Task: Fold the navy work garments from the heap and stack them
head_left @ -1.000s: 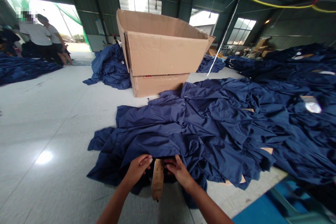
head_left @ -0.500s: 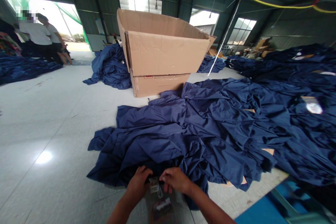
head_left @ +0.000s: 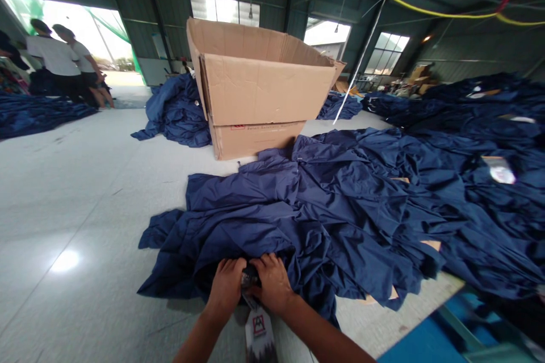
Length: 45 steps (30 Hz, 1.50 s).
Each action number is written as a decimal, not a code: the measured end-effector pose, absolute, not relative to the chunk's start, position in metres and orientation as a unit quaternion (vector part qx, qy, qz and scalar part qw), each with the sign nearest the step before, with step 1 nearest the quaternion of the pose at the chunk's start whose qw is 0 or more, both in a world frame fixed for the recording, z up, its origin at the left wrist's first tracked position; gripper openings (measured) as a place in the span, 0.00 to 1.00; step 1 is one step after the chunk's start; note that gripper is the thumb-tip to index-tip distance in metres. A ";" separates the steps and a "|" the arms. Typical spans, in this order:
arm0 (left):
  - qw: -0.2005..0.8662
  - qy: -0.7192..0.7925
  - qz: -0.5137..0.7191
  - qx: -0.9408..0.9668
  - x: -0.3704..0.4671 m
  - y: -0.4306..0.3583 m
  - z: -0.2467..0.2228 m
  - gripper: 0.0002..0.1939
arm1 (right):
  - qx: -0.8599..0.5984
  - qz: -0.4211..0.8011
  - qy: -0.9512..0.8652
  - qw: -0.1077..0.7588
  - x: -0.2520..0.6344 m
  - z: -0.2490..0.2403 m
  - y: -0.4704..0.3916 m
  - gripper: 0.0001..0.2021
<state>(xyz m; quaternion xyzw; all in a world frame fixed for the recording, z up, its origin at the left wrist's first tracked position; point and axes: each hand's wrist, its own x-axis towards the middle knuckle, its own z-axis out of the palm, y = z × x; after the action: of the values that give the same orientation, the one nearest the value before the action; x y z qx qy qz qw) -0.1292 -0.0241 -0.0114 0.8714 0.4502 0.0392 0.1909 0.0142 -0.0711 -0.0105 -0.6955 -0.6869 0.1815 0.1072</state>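
A navy garment lies spread over the pale surface in front of me, with more navy cloth to its right. At its near edge my left hand is closed, fingers curled over the dark fabric. Close beside it my right hand grips the same edge, thumb turned inward. Between the two hands a small dark shiny patch shows; what it is I cannot make out. A white hang tag with a red-framed logo and a dark printed lower part hangs below them, toward me.
Behind the garment stands a large open cardboard box on another carton. Navy clothing piles lie left and right. Two people stand by the bright doorway. A white cord hangs from overhead. Blue-green framing is at lower right.
Both hands have shifted slightly up onto the garment's edge, and the right fingers now curl over it. The tag with the red logo now shows below them. The view has tilted a little.
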 end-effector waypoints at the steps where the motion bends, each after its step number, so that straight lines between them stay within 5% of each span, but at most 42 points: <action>1: 0.196 0.438 0.051 0.876 -0.130 -0.024 -0.009 0.16 | -0.696 0.181 -0.686 0.107 0.014 -0.010 -0.069 0.18; 7: 0.154 0.450 -0.002 0.879 -0.136 -0.032 -0.009 0.20 | -0.678 0.152 -0.713 0.092 0.018 -0.010 -0.070 0.12; 11: 0.243 0.438 -0.104 0.859 -0.148 -0.033 -0.007 0.19 | -0.618 0.242 -0.747 0.032 0.026 -0.007 -0.084 0.14; 15: 0.198 0.479 -0.022 0.855 -0.152 -0.020 0.008 0.22 | -0.643 0.224 -0.724 0.113 0.035 0.009 -0.083 0.13; 18: 0.073 0.547 0.011 0.834 -0.155 -0.010 0.003 0.29 | -0.694 0.121 -0.699 0.122 0.043 0.011 -0.070 0.21; 22: 0.088 0.599 -0.032 0.795 -0.179 -0.006 -0.024 0.34 | -0.774 0.074 -0.625 0.071 0.064 -0.011 -0.057 0.38; 27: 0.157 0.599 -0.093 0.780 -0.207 -0.008 -0.021 0.31 | -0.795 0.122 -0.588 0.086 0.097 -0.017 -0.064 0.35; 31: 0.155 0.562 -0.022 0.812 -0.189 -0.004 0.011 0.21 | -0.747 0.144 -0.645 0.080 0.091 0.013 -0.068 0.32; 36: 0.178 0.511 0.026 0.841 -0.144 0.003 0.005 0.20 | -0.617 0.196 -0.741 0.178 0.057 0.023 -0.051 0.24; 42: 0.195 0.508 -0.056 0.837 -0.140 0.003 -0.035 0.44 | -0.713 0.191 -0.672 0.051 0.055 -0.026 -0.037 0.30; 45: 0.222 0.463 -0.039 0.857 -0.148 0.009 -0.033 0.36 | -0.739 0.169 -0.650 0.048 0.052 -0.025 -0.034 0.24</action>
<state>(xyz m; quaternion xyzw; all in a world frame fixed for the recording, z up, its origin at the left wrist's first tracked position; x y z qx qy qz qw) -0.1483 0.0087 -0.0332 0.8573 0.4629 -0.0393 0.2217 0.0516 -0.0343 -0.0253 -0.7388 -0.6505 0.1695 0.0477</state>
